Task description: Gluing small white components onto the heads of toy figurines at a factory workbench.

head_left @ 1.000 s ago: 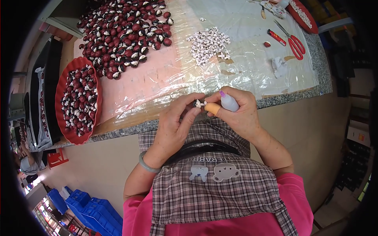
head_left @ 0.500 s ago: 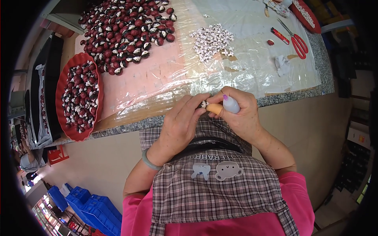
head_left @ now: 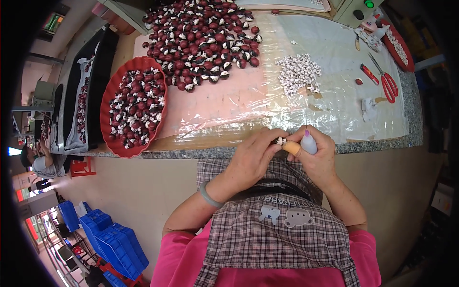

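At the near edge of the table my two hands meet. My left hand (head_left: 249,161) pinches a small dark-and-white piece (head_left: 280,140) between thumb and fingers. A translucent squeeze bottle (head_left: 309,144) with a purple tip is tucked in my right hand (head_left: 319,160), tip pointing away from me. An orange finger cover (head_left: 291,148) sits on one right-hand fingertip, which touches or nearly touches the piece. Beyond my hands lies a pile of small white parts (head_left: 299,73) with pinkish marks. Farther left spread many round dark-red, black and white pieces (head_left: 203,43).
A red scalloped tray (head_left: 106,119) of similar pieces stands at the left table edge. Red-handled scissors (head_left: 389,87), a red tube (head_left: 369,75) and another red tray (head_left: 405,60) lie at right. Blue crates (head_left: 119,248) stand on the floor; a person (head_left: 45,160) sits far left.
My view has swung left, so the table and its contents appear farther right and lower. Both hands stay together, still gripping the small piece and the bottle.
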A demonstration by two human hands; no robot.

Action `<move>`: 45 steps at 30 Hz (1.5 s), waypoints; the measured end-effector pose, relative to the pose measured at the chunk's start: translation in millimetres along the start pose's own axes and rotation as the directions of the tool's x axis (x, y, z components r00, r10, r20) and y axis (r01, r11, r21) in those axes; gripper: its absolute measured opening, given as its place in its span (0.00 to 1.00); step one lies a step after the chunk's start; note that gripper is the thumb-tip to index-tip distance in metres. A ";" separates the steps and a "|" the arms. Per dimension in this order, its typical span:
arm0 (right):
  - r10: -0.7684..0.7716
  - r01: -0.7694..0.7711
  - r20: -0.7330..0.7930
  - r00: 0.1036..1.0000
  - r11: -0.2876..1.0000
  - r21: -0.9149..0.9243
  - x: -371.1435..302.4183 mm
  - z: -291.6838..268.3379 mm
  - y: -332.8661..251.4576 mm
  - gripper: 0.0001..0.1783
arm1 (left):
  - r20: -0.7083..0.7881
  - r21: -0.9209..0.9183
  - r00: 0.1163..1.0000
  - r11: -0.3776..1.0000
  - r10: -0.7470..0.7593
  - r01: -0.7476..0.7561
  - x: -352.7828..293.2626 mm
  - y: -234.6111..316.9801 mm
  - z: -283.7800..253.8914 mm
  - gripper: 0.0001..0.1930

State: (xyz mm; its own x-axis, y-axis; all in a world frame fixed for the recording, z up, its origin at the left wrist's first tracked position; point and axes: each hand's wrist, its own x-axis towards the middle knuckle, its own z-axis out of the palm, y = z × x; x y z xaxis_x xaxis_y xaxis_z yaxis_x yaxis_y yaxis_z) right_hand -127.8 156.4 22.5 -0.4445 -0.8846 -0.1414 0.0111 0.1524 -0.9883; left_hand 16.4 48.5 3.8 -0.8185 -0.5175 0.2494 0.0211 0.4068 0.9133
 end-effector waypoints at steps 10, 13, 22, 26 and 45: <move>0.071 -0.061 -0.048 0.996 0.983 0.170 2.2 -28.7 10.6 0.09 | -0.514 -0.172 0.843 0.982 -0.159 0.081 13.1 -1.3 -119.8 0.07; 0.072 -0.064 -0.050 0.996 0.986 0.154 1.4 -33.8 13.0 0.08 | -0.430 0.739 0.872 0.646 0.234 0.191 14.9 -1.1 -163.0 0.10; 0.051 -0.047 -0.031 0.998 0.993 0.104 -1.1 -29.7 2.4 0.08 | -0.134 0.872 0.951 0.488 0.280 -0.021 64.0 -38.8 -89.6 0.12; 0.004 -0.001 -0.032 0.999 0.996 0.086 -4.8 -31.6 2.8 0.08 | -0.079 0.912 0.959 0.409 0.272 -0.041 73.1 -45.9 -83.5 0.14; -0.114 0.126 -0.066 0.991 0.964 0.233 -0.4 -47.7 -1.1 0.18 | 0.220 -0.824 0.882 0.405 -0.418 0.397 14.9 -2.6 -24.1 0.14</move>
State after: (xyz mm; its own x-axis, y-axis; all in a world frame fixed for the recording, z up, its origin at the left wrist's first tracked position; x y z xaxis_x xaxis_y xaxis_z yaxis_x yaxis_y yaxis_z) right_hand -170.4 177.6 26.3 -0.5010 -0.8651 -0.0237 0.1636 -0.0677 -0.9842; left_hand 17.9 21.6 12.9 -0.8564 -0.4610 -0.2324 0.1566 -0.6609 0.7339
